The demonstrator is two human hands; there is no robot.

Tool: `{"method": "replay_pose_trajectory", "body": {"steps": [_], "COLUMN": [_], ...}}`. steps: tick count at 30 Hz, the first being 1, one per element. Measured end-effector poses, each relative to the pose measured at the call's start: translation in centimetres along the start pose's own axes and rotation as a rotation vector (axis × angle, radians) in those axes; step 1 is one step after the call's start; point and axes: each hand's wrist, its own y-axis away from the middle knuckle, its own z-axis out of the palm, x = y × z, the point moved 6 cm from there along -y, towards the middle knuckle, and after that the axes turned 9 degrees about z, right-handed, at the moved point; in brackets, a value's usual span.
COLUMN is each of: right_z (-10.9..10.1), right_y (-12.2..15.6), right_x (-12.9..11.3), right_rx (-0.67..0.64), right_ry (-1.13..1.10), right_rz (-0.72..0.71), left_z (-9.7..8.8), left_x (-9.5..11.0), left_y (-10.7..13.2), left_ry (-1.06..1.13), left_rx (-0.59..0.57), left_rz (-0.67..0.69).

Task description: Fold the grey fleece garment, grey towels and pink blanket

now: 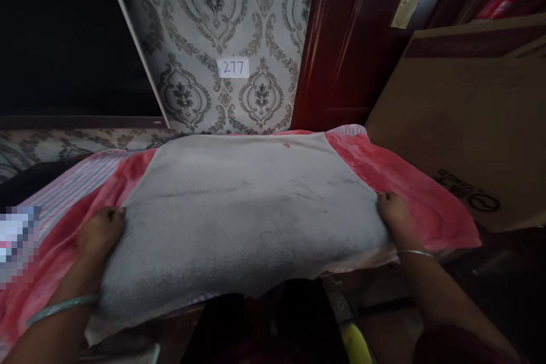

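Observation:
A grey-white towel (251, 210) lies spread over a pink and red cloth (409, 193) on a table in front of me. My left hand (102, 233) is closed on the towel's left edge, a bangle on the wrist. My right hand (394, 213) is closed on the towel's right edge, also with a bangle on the wrist. The towel's near edge hangs over the table front, between my forearms.
A patterned wall with a paper label reading 277 (233, 67) stands behind. A dark red door (354, 40) is at the back right, a large cardboard box (469, 119) to the right. A dark panel (63, 34) fills the upper left. A yellow object (356, 344) lies below.

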Motion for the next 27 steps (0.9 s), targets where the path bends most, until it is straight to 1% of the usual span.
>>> {"method": "replay_pose_trajectory", "body": {"steps": [3, 7, 11, 18, 23, 27], "right_z": [-0.3, -0.6, -0.7, -0.6, -0.1, 0.7], "right_y": [0.9, 1.5, 1.5, 1.5, 1.2, 0.6], "right_x": [-0.5, -0.8, -0.8, -0.6, -0.2, 0.3], "right_rx": [-0.029, -0.055, -0.035, 0.014, 0.007, -0.001], "right_ry": [0.004, 0.007, 0.020, 0.016, 0.024, 0.019], "right_rz": [0.001, 0.015, 0.025, -0.023, -0.043, -0.069], "left_z": [0.0, -0.1, 0.0, 0.2, 0.4, 0.7], "left_x": [-0.1, -0.3, -0.3, -0.4, -0.7, -1.2], "left_y": [0.0, -0.1, -0.1, 0.0, 0.0, -0.2], "left_ry": [0.001, -0.008, 0.026, 0.043, 0.109, 0.127], "left_rx": [0.009, -0.003, -0.034, -0.053, -0.006, 0.035], "left_rz": [0.016, -0.001, -0.010, -0.013, -0.040, -0.025]}}
